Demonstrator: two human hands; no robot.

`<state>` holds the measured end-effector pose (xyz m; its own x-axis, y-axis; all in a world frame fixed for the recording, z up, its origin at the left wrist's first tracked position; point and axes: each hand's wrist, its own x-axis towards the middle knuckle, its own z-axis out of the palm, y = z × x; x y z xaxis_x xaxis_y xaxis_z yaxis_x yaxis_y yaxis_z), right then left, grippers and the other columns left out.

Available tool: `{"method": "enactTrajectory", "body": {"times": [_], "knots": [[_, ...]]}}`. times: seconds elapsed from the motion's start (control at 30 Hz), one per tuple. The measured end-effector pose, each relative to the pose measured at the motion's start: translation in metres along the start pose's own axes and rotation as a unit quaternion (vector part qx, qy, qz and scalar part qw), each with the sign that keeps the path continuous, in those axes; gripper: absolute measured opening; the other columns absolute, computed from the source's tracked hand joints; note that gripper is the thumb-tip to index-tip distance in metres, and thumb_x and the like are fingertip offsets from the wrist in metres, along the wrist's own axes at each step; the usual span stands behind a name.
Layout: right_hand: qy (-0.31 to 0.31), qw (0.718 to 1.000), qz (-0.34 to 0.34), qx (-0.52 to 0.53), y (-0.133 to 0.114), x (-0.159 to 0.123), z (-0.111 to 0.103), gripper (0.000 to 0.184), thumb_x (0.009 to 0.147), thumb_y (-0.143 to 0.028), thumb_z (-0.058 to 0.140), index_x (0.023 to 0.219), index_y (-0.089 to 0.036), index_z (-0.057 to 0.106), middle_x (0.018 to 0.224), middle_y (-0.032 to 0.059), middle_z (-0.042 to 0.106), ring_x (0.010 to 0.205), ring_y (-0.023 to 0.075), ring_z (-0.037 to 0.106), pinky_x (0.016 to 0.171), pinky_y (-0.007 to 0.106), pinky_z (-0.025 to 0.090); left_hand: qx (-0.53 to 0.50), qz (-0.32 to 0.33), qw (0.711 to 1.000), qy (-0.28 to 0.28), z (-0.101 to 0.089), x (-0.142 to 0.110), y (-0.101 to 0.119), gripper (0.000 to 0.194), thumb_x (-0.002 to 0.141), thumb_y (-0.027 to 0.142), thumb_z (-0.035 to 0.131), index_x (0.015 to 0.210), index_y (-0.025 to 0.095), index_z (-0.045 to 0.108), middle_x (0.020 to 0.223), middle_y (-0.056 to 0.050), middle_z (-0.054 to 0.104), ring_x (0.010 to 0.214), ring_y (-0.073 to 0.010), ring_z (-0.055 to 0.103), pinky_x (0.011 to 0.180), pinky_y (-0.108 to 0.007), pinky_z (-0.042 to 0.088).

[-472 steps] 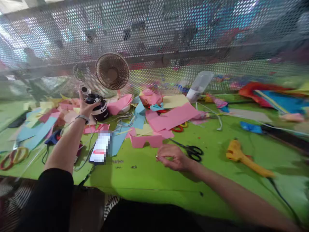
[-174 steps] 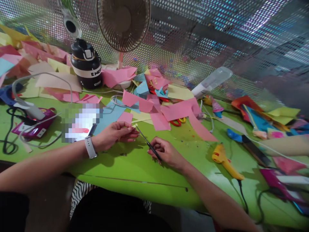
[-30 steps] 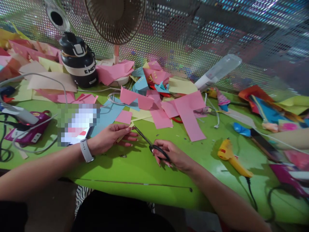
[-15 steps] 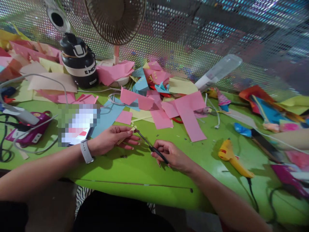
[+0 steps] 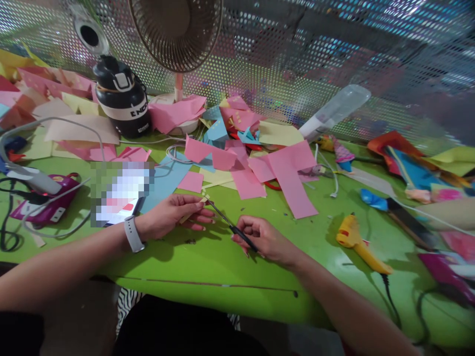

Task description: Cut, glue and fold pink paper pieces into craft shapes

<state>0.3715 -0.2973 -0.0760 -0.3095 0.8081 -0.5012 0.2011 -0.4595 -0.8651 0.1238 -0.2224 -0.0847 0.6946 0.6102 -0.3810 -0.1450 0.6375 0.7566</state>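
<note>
My left hand [image 5: 181, 213] pinches a narrow pale-yellow paper strip [image 5: 188, 213] between thumb and forefinger, the other fingers loosely spread. My right hand [image 5: 260, 237] is closed round the black handles of a pair of scissors [image 5: 230, 227]. The blades point up and left, and their tips meet the strip's end by my left fingertips. Small cut yellow paper bits [image 5: 204, 194] show just beyond the tips. Behind them are a pink paper square [image 5: 190, 181] and larger pink paper pieces [image 5: 291, 173]. A lit phone [image 5: 122, 193], its screen blurred, lies beside my left wrist.
A black bottle [image 5: 122, 106] and a fan [image 5: 176, 29] stand at the back among paper scraps. On the right lies a yellow glue gun [image 5: 361, 244] with its cord. Left is a purple power strip [image 5: 48, 205] with cables. Another person's arm [image 5: 449, 213] reaches in at right.
Earliest, my left hand was at the bottle and the scissors lay on the table; now my right hand holds them. Over the last second, the handles have closed and more yellow bits show.
</note>
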Motion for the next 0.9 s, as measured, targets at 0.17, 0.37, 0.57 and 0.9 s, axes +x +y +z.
{"method": "enactTrajectory", "body": {"times": [0.17, 0.37, 0.57, 0.9], "knots": [[0.003, 1.000, 0.001, 0.007, 0.006, 0.001, -0.002, 0.050, 0.064, -0.055, 0.086, 0.074, -0.018, 0.054, 0.058, -0.0065, 0.055, 0.048, 0.0069, 0.051, 0.044, 0.020, 0.036, -0.010, -0.014, 1.000, 0.021, 0.002, -0.001, 0.003, 0.014, 0.087, 0.026, 0.074, 0.096, 0.015, 0.075, 0.099, -0.011, 0.079, 0.083, -0.0165, 0.075, 0.069, -0.025, 0.061], [0.025, 1.000, 0.008, 0.017, 0.012, 0.005, -0.004, 0.052, 0.065, -0.060, 0.084, 0.073, -0.018, 0.053, 0.055, -0.0067, 0.054, 0.044, 0.0064, 0.049, 0.040, 0.019, 0.032, 0.025, -0.068, 0.995, 0.067, 0.003, -0.001, 0.007, 0.019, 0.095, 0.023, 0.062, 0.103, 0.011, 0.075, 0.099, -0.014, 0.079, 0.077, -0.0144, 0.074, 0.066, -0.022, 0.059], [0.021, 0.999, 0.025, 0.010, 0.017, 0.008, -0.005, 0.052, 0.065, -0.060, 0.083, 0.073, -0.019, 0.052, 0.054, -0.0063, 0.055, 0.041, 0.0061, 0.047, 0.037, 0.019, 0.028, 0.026, -0.085, 0.994, 0.068, 0.003, -0.001, 0.006, 0.018, 0.095, 0.022, 0.062, 0.103, 0.011, 0.074, 0.100, -0.015, 0.078, 0.079, -0.0147, 0.074, 0.068, -0.023, 0.059], [-0.034, 0.998, -0.009, 0.044, 0.012, 0.004, -0.009, 0.049, 0.077, -0.061, 0.074, 0.082, -0.019, 0.051, 0.056, -0.0049, 0.062, 0.031, 0.0005, 0.028, 0.029, 0.017, 0.016, -0.013, -0.008, 0.999, 0.047, 0.004, 0.000, 0.006, 0.014, 0.095, 0.021, 0.063, 0.104, 0.013, 0.070, 0.103, -0.012, 0.078, 0.086, -0.0158, 0.076, 0.073, -0.025, 0.061]]}}
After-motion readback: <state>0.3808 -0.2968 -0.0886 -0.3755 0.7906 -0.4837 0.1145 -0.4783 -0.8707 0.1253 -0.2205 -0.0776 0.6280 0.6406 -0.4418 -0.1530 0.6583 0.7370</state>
